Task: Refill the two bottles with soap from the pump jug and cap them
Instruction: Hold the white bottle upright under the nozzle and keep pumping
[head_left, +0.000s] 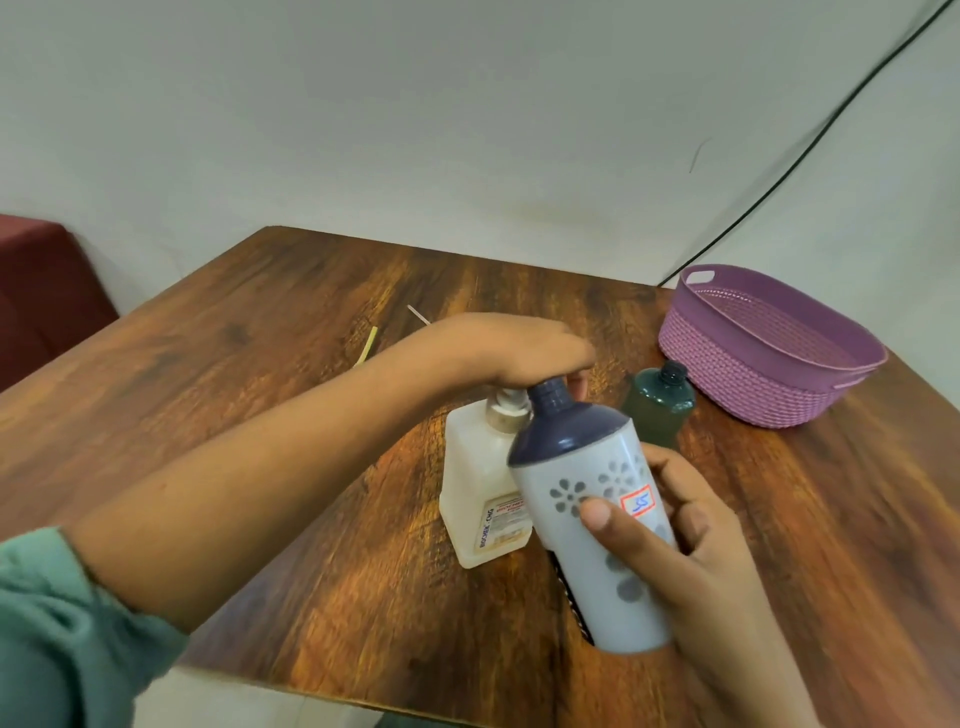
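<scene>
Wooden table (260, 364) shows one pump jug (478, 493), two bottles (592, 519) (660, 405), one basket (727, 374).

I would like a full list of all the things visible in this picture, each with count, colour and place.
pump jug: one, cream, table centre
white bottle: one, dark blue top, in right hand
green bottle: one, dark green, beside basket
basket: one, purple, table right
sticks: two, yellow and white, far side
table: one, brown wood
cable: one, black, on wall
left hand: over the jug's pump
right hand: holds white bottle
</scene>
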